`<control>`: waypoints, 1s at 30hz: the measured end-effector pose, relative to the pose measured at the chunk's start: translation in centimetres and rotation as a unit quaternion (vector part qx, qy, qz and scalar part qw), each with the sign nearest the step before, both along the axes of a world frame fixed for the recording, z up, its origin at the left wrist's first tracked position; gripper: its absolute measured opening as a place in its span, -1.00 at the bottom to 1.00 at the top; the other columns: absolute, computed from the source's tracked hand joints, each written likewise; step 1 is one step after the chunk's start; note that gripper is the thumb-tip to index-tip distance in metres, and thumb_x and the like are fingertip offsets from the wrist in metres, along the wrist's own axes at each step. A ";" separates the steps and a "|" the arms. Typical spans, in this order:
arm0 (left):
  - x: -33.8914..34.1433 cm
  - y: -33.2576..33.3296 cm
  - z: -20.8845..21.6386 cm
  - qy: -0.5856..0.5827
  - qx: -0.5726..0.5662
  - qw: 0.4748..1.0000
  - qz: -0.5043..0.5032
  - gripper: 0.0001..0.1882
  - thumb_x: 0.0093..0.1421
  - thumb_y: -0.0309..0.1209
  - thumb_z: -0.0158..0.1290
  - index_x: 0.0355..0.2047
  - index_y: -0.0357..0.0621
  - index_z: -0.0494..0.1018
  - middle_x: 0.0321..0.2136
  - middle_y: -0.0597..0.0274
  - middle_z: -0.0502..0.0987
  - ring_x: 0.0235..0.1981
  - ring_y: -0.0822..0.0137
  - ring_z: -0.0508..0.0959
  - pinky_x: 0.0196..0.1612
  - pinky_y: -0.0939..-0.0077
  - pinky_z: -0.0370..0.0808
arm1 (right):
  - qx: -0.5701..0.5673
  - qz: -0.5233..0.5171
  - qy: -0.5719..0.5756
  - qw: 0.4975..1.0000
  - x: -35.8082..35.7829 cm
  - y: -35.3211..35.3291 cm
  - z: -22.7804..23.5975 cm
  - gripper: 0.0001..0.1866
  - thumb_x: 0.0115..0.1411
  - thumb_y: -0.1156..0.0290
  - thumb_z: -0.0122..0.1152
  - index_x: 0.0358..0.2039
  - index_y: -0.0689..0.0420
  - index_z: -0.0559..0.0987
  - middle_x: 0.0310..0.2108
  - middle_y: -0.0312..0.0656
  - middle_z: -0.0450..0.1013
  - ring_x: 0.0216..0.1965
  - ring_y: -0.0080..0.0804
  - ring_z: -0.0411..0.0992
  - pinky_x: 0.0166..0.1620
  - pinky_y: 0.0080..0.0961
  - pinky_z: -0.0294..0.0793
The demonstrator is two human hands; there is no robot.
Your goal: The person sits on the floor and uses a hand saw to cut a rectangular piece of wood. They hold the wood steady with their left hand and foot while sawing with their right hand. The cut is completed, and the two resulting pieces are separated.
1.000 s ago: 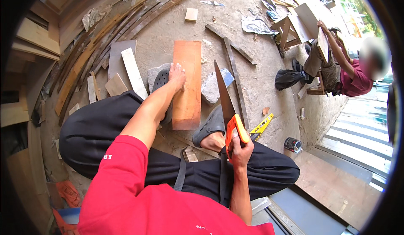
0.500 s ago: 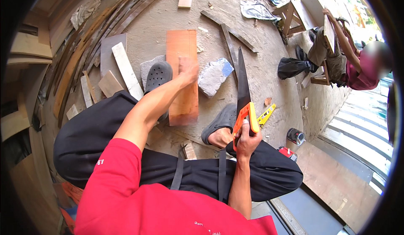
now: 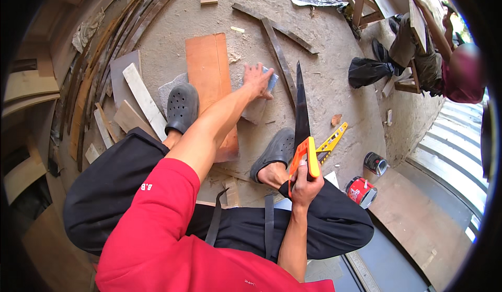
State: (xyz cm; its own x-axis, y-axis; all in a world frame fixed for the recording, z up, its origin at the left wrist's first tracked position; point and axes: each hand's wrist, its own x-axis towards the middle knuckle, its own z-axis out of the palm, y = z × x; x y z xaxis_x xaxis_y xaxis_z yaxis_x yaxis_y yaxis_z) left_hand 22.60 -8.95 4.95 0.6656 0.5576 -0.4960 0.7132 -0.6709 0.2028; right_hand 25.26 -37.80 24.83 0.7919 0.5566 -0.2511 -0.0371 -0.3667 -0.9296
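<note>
My left hand (image 3: 256, 81) reaches across the orange-brown wooden plank (image 3: 205, 67) and grasps the upper part of a rough grey block (image 3: 255, 113) with a blue patch, fingers spread over it. The hand hides much of that block. The plank lies lengthwise in front of me, beside my left clog. In my right hand (image 3: 306, 186) is the orange and yellow handle of a handsaw (image 3: 301, 111). Its dark blade points away from me, tip up and apart from the plank. Another grey block (image 3: 168, 90) shows partly at the plank's left side.
A yellow spirit level (image 3: 332, 141) lies right of the saw, near a black can (image 3: 375, 163) and a red can (image 3: 361, 191). Crossed dark strips (image 3: 280, 56) lie ahead. Scrap boards (image 3: 145, 101) line the left. At right sits another person (image 3: 463, 75) holding a board.
My left hand has moved off the plank to the right, onto the grey block, which looks tilted and shifted slightly. My right hand still holds the saw. The view has shifted somewhat.
</note>
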 end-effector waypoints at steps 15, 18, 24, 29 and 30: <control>-5.6 -0.5 2.2 0.079 0.033 0.996 0.003 0.24 -0.21 0.45 0.21 0.41 0.16 0.06 0.30 -0.17 0.24 0.40 -0.16 0.08 0.36 -0.38 -0.42 | -0.044 0.057 -0.042 0.997 -1.7 -0.5 2.0 -0.62 0.25 0.41 0.27 0.01 0.37 0.55 -0.20 -0.09 0.60 -0.16 -0.45 0.52 -0.05 -0.50 0.48; -7.8 0.2 2.2 0.087 0.040 0.995 -0.035 0.27 -0.22 0.38 0.29 0.43 0.16 0.01 0.33 -0.07 0.22 0.42 -0.07 0.06 0.39 -0.31 -0.38 | -0.031 0.060 -0.033 0.997 -2.3 -0.5 2.7 -0.63 0.25 0.40 0.27 -0.01 0.37 0.55 -0.21 -0.08 0.60 -0.17 -0.44 0.53 -0.05 -0.49 0.48; -9.1 0.8 1.2 0.053 0.014 0.997 -0.057 0.27 -0.17 0.30 0.32 0.45 0.16 -0.05 0.38 0.03 0.16 0.48 0.08 -0.09 0.44 -0.18 -0.30 | -0.053 0.055 -0.052 0.996 -3.5 -0.8 4.4 -0.63 0.26 0.36 0.28 -0.02 0.37 0.56 -0.21 -0.08 0.60 -0.17 -0.42 0.54 -0.05 -0.48 0.48; -11.9 2.9 -4.1 -0.052 0.134 0.988 0.051 0.19 -0.06 0.22 0.29 0.46 0.18 -0.08 0.46 -0.02 -0.11 0.48 -0.02 -0.17 0.44 -0.18 -0.24 | -0.041 0.093 -0.065 0.993 -4.7 0.4 5.5 -0.62 0.27 0.37 0.27 0.00 0.38 0.55 -0.20 -0.10 0.60 -0.17 -0.45 0.53 -0.05 -0.49 0.48; -12.8 3.6 -5.3 -0.052 0.193 0.975 0.101 0.18 -0.04 0.20 0.29 0.46 0.18 -0.09 0.47 -0.02 -0.16 0.48 -0.07 -0.19 0.44 -0.18 -0.22 | -0.036 0.102 -0.060 0.992 -5.0 0.7 5.6 -0.62 0.27 0.37 0.27 0.00 0.38 0.55 -0.20 -0.10 0.59 -0.18 -0.46 0.52 -0.05 -0.50 0.48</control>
State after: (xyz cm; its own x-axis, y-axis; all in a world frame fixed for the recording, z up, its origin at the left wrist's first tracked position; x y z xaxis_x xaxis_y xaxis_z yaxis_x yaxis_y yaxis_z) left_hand 9.80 -5.34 -0.32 0.5584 0.8140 -0.1599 0.8277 -0.5597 0.0412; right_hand 20.26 -37.09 30.38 0.6916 0.6922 -0.2060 0.1541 -0.4201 -0.8943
